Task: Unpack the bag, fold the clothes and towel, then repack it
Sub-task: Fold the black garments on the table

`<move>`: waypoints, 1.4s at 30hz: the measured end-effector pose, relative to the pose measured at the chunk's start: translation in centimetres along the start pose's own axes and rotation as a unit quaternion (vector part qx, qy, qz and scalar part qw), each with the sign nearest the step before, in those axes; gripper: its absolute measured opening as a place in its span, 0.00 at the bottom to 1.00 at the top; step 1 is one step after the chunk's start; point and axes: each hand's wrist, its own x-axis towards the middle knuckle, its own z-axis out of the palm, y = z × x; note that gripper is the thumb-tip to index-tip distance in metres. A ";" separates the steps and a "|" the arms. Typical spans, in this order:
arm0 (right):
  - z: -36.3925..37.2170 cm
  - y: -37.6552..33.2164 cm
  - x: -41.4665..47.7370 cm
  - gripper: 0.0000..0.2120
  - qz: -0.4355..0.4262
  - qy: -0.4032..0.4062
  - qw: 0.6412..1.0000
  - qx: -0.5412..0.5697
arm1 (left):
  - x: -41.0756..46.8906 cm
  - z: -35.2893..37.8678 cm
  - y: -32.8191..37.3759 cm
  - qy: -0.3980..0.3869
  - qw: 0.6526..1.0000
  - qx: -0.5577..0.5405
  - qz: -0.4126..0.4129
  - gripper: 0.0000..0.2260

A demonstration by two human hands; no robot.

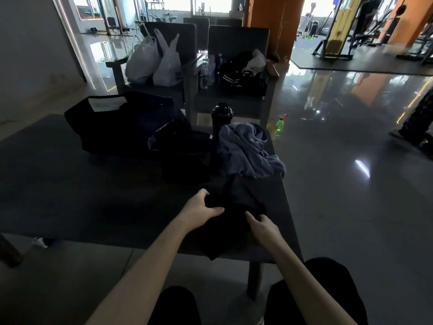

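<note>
A black garment [236,202] lies crumpled at the near right of the dark table [70,184]. My left hand [199,207] grips its left edge with curled fingers. My right hand [262,225] pinches its right side. Behind it a blue-grey towel [246,151] lies bunched near the table's right edge. Another black garment [185,153] lies in the middle. The dark bag [121,120] sits at the far left of the table, a white label on top.
A black bottle [221,116] stands behind the towel. Two chairs stand beyond the table, one with white plastic bags [154,59], one with dark clothes [243,71]. A green spray bottle [280,125] sits on the shiny floor to the right. My knees are below the table's near edge.
</note>
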 end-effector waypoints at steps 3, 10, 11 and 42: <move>0.7 -1.7 0.4 0.26 0.044 -0.096 0.975 0.196 | 0.1 -1.0 1.4 0.024 0.998 -0.034 0.044 0.15; 1.1 -9.1 0.6 0.29 -0.079 -0.120 0.914 0.380 | 1.5 -4.8 5.5 0.084 0.975 -0.187 0.090 0.10; 1.1 -10.2 1.0 0.29 -0.096 -0.116 0.910 0.385 | 1.8 -5.4 6.1 0.089 0.969 -0.208 0.094 0.09; 8.1 -19.5 15.2 0.37 -0.123 -0.012 0.982 0.145 | 17.2 -11.6 -2.4 0.156 0.980 0.089 -0.088 0.25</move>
